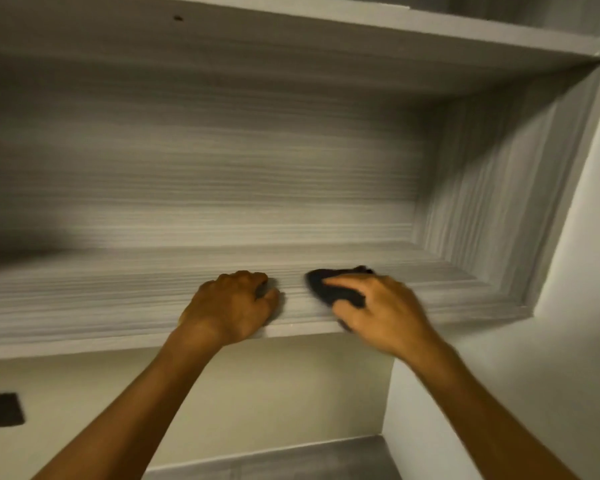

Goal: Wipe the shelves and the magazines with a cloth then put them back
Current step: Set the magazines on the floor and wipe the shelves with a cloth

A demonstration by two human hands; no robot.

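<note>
— grey wood-grain shelf (118, 299) under both hands, right? what else is around it?

— back panel (205, 161) beyond the fingers, a side wall (492, 188) off to the right of the right hand, and another board (291, 39) overhead. below the wrists, a pale wall (274, 393), with a dark square patch (0, 409) far out past the left forearm.

— and the cloth?

— dark cloth (336, 289), bunched under the right hand (378, 310). it lies on the shelf near the front edge, just ahead of the palm and poking out past the fingertips. the fingers lie over it and the thumb runs along its near side — holding it down against the board. the hand is blurred.

— left hand?

— left hand (232, 306) rests on the shelf's front edge, just beside the cloth but apart from it. fingers curled in, knuckles up, nothing visible in the grip.

— magazines?

— none in view from here.
</note>
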